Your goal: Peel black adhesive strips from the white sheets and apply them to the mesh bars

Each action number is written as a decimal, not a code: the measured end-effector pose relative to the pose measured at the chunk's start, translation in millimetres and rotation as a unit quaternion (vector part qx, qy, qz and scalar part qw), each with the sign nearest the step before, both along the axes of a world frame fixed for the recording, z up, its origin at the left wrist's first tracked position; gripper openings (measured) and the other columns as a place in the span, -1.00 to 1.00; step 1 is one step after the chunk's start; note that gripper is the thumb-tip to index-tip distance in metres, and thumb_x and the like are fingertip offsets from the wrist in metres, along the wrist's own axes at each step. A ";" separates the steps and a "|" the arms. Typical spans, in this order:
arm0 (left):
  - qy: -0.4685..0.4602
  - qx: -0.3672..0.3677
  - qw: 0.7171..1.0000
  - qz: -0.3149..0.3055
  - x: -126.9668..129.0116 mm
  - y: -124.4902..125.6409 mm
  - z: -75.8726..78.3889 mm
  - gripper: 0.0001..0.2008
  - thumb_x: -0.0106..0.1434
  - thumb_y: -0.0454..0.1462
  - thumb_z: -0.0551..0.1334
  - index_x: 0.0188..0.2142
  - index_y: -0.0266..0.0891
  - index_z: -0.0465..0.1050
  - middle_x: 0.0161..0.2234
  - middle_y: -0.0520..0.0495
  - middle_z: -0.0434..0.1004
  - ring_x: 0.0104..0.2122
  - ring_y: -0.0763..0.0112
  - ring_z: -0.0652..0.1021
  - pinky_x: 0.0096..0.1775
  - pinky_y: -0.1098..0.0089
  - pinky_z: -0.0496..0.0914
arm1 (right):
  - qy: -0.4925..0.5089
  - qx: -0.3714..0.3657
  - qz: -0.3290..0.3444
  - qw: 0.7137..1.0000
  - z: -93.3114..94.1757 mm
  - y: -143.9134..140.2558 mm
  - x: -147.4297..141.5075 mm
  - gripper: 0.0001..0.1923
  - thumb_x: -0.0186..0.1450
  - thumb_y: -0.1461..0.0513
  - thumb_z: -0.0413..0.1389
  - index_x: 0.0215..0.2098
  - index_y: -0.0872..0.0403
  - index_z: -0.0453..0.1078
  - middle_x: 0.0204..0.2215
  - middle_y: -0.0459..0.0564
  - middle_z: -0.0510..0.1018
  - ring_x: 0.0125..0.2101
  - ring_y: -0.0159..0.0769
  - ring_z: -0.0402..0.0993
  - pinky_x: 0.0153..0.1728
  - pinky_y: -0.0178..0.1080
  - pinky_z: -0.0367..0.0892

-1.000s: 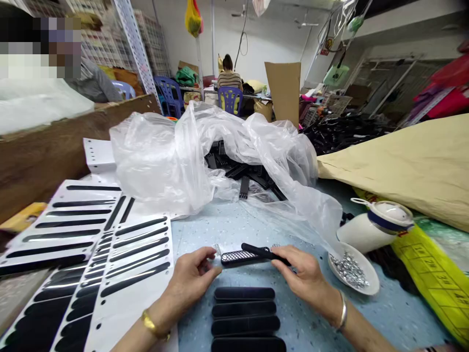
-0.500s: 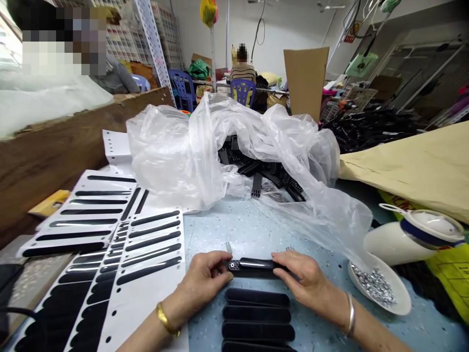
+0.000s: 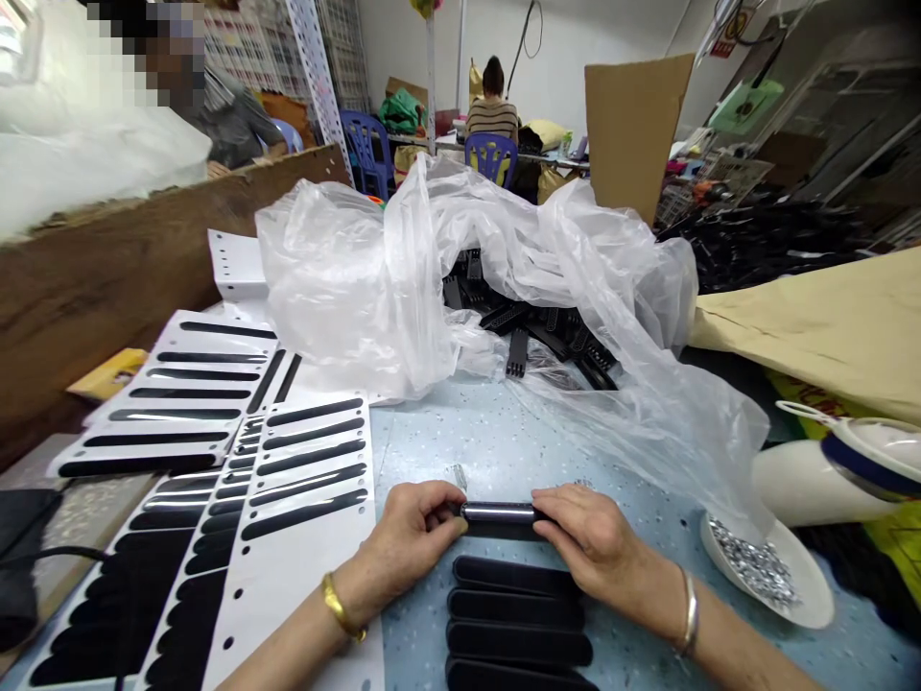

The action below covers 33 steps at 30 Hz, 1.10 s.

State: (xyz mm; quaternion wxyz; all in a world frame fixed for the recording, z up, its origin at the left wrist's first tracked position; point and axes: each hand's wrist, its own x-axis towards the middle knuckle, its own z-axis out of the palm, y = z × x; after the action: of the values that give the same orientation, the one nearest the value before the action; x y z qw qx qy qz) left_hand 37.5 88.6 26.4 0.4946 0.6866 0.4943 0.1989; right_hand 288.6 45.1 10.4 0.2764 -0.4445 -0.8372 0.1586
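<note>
A narrow black plastic piece with a glossy black strip along its top (image 3: 498,512) lies level between my two hands, low over the table. My left hand (image 3: 412,530) pinches its left end, fingertips covering that end. Thumb and fingers of my right hand (image 3: 596,533) close on the right end. Just below, several black round-ended strips (image 3: 519,607) lie in a row, one under another. To the left are white backing sheets (image 3: 302,595) carrying glossy black stickers (image 3: 313,444).
A clear plastic bag (image 3: 338,288) spills black plastic parts (image 3: 516,351) at the back. On the right, a white bowl (image 3: 812,603) holds small silvery metal pieces (image 3: 755,566), beside a white lidded cup (image 3: 798,485). A wooden board (image 3: 144,250) borders the left. Two people sit farther off.
The view has shifted slightly, moving the scene rightward. My left fingers now cover the patterned end of the black piece, which showed before. Both hands keep their grip.
</note>
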 end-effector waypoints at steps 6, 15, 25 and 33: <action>-0.001 -0.002 1.000 -0.002 -2.4 -1.1 -2.6 -0.81 0.11 -0.31 0.20 -0.28 -0.28 0.55 -0.55 0.04 0.49 -0.52 0.44 0.44 -0.44 0.44 0.30 | -0.012 0.003 -0.003 1.000 2.7 1.1 -3.4 -0.83 0.35 0.35 0.02 -0.13 0.10 0.40 -0.30 0.06 0.57 -0.31 -0.20 0.50 -0.25 -0.15 0.40; -0.005 0.013 1.000 -0.005 -2.0 0.6 -4.2 -0.83 0.11 -0.33 0.20 -0.31 -0.26 0.55 -0.58 0.08 0.44 -0.55 0.46 0.42 -0.46 0.45 0.29 | -0.039 0.004 -0.004 0.999 4.8 1.8 -5.9 -0.83 0.38 0.31 -0.01 -0.16 0.10 0.42 -0.37 0.06 0.56 -0.34 -0.21 0.50 -0.26 -0.17 0.39; -0.014 0.016 1.000 -0.004 -1.4 -0.8 -3.4 -0.84 0.12 -0.34 0.19 -0.31 -0.25 0.54 -0.58 0.08 0.44 -0.55 0.47 0.41 -0.47 0.44 0.28 | -0.047 0.003 0.000 0.999 1.3 4.0 -5.4 -0.82 0.37 0.29 -0.01 -0.18 0.09 0.44 -0.39 0.06 0.56 -0.36 -0.21 0.49 -0.29 -0.17 0.38; -0.031 0.000 1.000 -0.003 -4.1 -0.2 -6.1 -0.79 0.14 -0.35 0.20 -0.23 -0.25 0.55 -0.54 0.05 0.50 -0.51 0.44 0.46 -0.43 0.43 0.35 | -0.046 -0.033 0.004 0.998 2.9 3.0 -4.9 -0.83 0.35 0.35 0.00 -0.18 0.12 0.42 -0.38 0.04 0.53 -0.35 -0.21 0.45 -0.28 -0.15 0.33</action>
State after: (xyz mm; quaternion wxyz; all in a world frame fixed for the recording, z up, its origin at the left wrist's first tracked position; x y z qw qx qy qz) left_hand 33.4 88.4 20.3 0.5105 0.6813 0.4768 0.2188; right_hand 283.7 48.1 13.4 0.2224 -0.4570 -0.8450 0.1662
